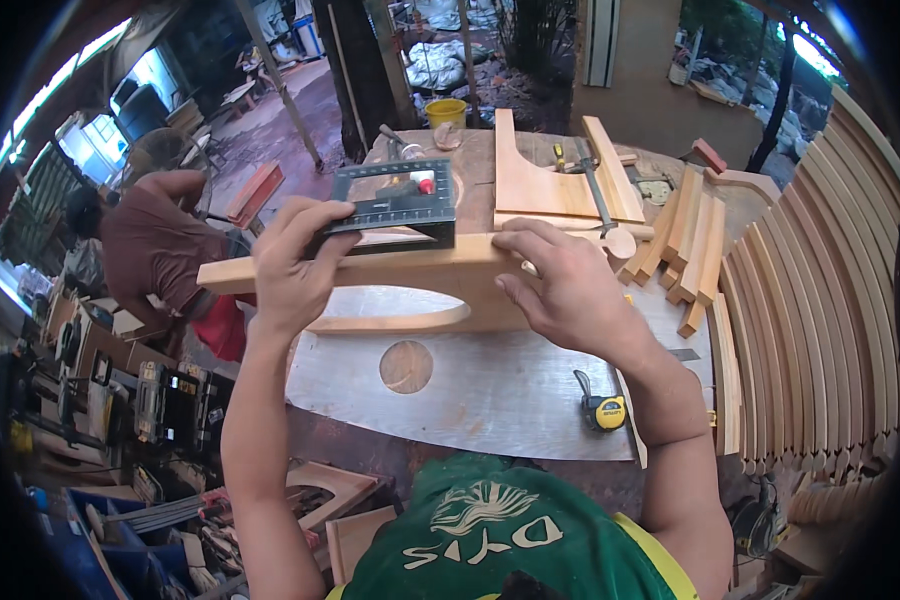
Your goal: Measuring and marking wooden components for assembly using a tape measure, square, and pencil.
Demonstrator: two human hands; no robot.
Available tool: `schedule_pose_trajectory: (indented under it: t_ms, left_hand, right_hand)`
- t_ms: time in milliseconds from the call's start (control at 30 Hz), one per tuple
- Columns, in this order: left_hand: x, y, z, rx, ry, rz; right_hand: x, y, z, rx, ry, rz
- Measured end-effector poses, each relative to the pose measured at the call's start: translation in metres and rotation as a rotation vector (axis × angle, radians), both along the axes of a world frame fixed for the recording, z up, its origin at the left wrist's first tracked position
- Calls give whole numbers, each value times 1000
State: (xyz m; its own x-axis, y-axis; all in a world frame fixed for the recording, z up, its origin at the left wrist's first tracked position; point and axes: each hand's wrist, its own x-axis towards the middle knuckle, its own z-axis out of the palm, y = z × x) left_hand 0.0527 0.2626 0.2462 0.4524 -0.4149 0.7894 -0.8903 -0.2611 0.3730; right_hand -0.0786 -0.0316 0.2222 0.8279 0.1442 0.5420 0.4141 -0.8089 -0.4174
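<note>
A light wooden board with a curved cut-out [485, 275] stands on edge above the workbench in front of me. My left hand [298, 255] is closed at the board's left part, its fingers and thumb pinching a black carpenter's square [400, 212] against the top edge. The square is a flat frame with graduated edges. Toward the board's right end, my right hand [575, 285] grips it with fingers over the top and thumb on the near face. Below that hand, a yellow and black tape measure [604, 412] lies on the bench sheet.
A pale sheet with a round hole [490, 395] covers the near bench. Behind are a U-shaped wooden piece [540, 195], a metal bar tool [596, 190] and a screwdriver [560, 155]. Wooden sticks [685, 235] lie right, beside stacked long strips [810, 290]. A person [160, 240] bends at left.
</note>
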Motion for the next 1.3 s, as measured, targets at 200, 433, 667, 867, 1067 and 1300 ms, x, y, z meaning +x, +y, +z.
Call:
schedule_pose_trajectory:
  t_ms: [200,433,667,867,1067,1300]
  left_hand:
    - [-3,24,-6,74,203,-43]
    - [2,7,-42,233,-147,189]
    - [6,-6,-3,510,-135,98]
    - [12,-30,-6,554,-247,-143]
    - [17,-29,-13,516,-343,-111]
    - [26,-34,-18,457,-260,-110]
  right_hand:
    - [14,-4,-1,-11,1,-7]
    - [10,4,-6,13,-25,-80]
    - [6,10,-8,18,-40,-121]
    - [7,9,-10,40,-55,-125]
    - [8,-1,18,239,91,-41]
    - [24,-37,33,1143,-258,442]
